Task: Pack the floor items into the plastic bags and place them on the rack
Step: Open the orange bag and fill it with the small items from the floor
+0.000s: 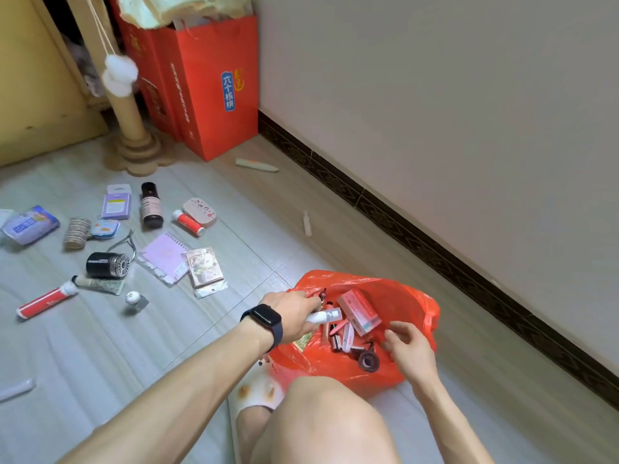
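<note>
Holding white tube (323,317) | left hand (291,313) | over orange bag (402,296)

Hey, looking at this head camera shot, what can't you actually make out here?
- Rack: not in the head view at all.
- Orange plastic bag: bottom contents buried under the pink box and other items.
- White bottle: its label is covered by the left hand.
- Blue packet: print blurred, and the left frame edge cuts off whatever lies beside it.
- Right hand: whether its fingers pinch the bag is unclear.
</note>
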